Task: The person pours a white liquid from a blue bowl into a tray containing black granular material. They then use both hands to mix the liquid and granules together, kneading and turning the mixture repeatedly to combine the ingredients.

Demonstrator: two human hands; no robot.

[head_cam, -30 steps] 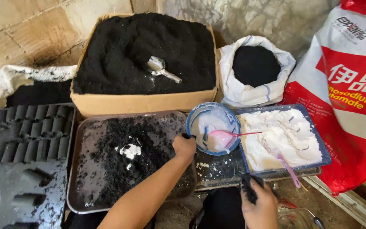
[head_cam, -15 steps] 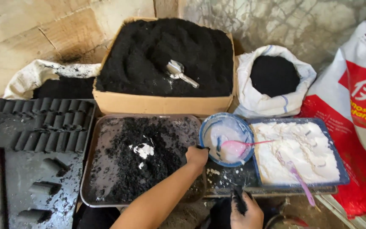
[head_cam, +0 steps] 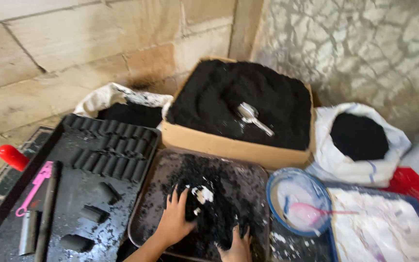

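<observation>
Left hand (head_cam: pixel 174 221): fingers spread, palm down, pressed into the black powder (head_cam: pixel 214 208) heaped in the metal tray (head_cam: pixel 144 218). It grips nothing. Half a second ago this hand was at the blue bowl (head_cam: pixel 299 201); it is now well clear of it.

Right hand (head_cam: pixel 236 247): at the bottom edge, fingers sunk in the same heap, partly cut off by the frame; it looks open rather than clenched. Earlier it hung below the tray near a dark tool; now it is in the powder.

White lump (head_cam: pixel 202 194): on the heap, just beside the left fingertips, not yet blended in. Judgement: both hands have gone over to mixing by hand.

Pink spoon (head_cam: pixel 311 211): lying in the blue bowl, untouched.

Cardboard box (head_cam: pixel 229 145): behind the tray, full of black powder, metal scoop (head_cam: pixel 252 116) on top.

White sack (head_cam: pixel 394 145): right of the box, open, black contents.

Blue tray (head_cam: pixel 333 218): white powder, right of the bowl.

Black mould tray (head_cam: pixel 73 194): left, rows of black cylinders, pink tool (head_cam: pixel 34 188) on it.
</observation>
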